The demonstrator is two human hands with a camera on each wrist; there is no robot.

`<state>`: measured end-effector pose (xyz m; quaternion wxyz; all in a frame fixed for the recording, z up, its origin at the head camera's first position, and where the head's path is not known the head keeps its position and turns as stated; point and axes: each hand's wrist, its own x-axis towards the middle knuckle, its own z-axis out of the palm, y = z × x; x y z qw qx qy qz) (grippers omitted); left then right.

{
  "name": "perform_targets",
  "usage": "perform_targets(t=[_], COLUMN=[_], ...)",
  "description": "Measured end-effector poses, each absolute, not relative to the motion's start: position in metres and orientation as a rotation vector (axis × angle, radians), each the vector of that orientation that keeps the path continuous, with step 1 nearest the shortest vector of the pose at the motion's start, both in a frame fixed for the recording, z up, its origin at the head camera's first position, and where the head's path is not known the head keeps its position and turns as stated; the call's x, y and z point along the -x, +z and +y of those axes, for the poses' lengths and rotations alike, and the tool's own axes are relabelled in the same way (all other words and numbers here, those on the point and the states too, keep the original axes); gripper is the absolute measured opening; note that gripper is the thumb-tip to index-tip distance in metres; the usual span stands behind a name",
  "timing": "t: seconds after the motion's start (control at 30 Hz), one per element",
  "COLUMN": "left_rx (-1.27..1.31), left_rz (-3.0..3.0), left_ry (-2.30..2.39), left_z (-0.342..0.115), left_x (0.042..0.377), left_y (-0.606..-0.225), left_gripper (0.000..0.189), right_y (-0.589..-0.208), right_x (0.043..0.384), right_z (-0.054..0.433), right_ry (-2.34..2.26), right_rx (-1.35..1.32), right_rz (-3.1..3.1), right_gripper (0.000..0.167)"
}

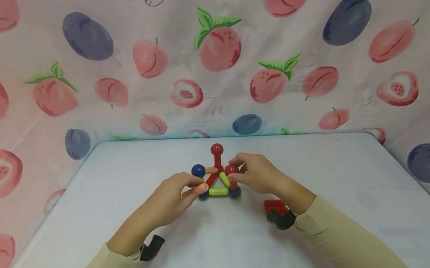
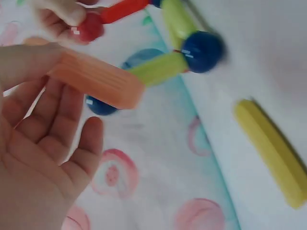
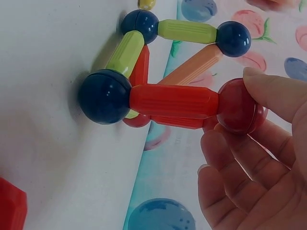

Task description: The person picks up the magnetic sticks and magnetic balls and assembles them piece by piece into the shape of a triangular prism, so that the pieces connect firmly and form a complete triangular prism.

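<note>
My left hand (image 1: 176,196) pinches an orange rod (image 2: 98,79) between thumb and fingers, beside the left upright of a ball-and-rod frame. That upright is a green rod (image 3: 187,30) topped by a blue ball (image 1: 198,170). With thumb and fingertips, my right hand (image 1: 257,173) holds a red ball (image 3: 240,106). The ball caps a red rod (image 3: 172,101) that stands on a dark blue ball (image 3: 104,97). At the back, another red ball (image 1: 217,149) tops an upright red rod. A green rod (image 1: 218,192) joins the two front base balls.
Red rods (image 1: 275,206) lie on the white table (image 1: 220,252) beside my right wrist. A yellow rod (image 2: 271,153) lies left of the frame, mostly hidden by my left hand in the head view. Behind the table hangs a fruit-printed cloth (image 1: 210,94).
</note>
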<state>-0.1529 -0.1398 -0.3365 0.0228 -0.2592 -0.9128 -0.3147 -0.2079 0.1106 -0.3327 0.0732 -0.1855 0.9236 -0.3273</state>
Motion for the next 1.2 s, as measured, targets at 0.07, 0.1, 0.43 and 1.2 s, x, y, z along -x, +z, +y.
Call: perform_targets(t=[0.07, 0.1, 0.43, 1.2], left_rx=[0.842, 0.845, 0.796, 0.769], left_rz=[-2.757, -2.734, -2.746, -2.916], left_ry=[-0.983, -0.991, -0.983, -0.684], left_z=[-0.136, -0.134, -0.112, -0.092], left_x=[0.154, 0.155, 0.175, 0.206], left_y=[-0.33, -0.328, -0.316, -0.338], left_gripper=[0.022, 0.022, 0.027, 0.018], right_y=[-0.333, -0.333, -0.333, -0.334], right_x=[0.208, 0.208, 0.209, 0.208], right_z=[0.111, 0.111, 0.112, 0.117], right_ry=[-0.987, -0.987, -0.984, -1.008], right_rx=[0.565, 0.568, 0.607, 0.645], right_rz=[2.774, 2.776, 2.784, 2.789], right_gripper=[0.045, 0.044, 0.044, 0.041])
